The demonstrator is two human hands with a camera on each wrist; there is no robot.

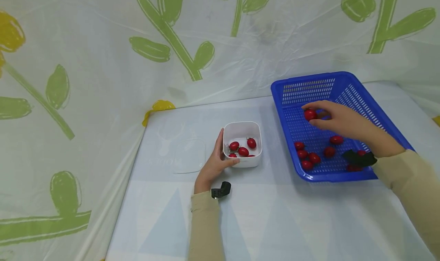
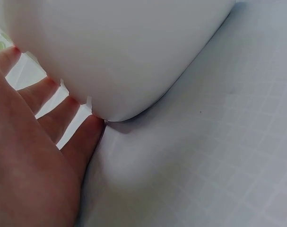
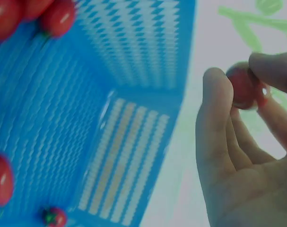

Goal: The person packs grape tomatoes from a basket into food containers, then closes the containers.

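Right grip (image 1: 338,121) is narrow, fingertips pinching one tomato (image 1: 310,115). Beneath everything spreads the pale desk (image 1: 268,200). On it, at the right, sits the blue basket (image 1: 288,137), and the pinched tomato shows against its 10 o'clock side in the head view. At the basket's 9 o'clock stands the white box (image 1: 248,162), upright, with the left grip (image 1: 215,163) curled round its side from 7 to 9 o'clock. Near the box's 9 o'clock lies what may be a clear lid (image 1: 189,158), too faint to be sure. Smallest come the loose tomatoes: at least five in the box (image 1: 243,151), more in the basket (image 1: 314,158) from 5 to 8 o'clock. Filling the box looks partly done; the pinched tomato and the basket's remainder are not yet in it.
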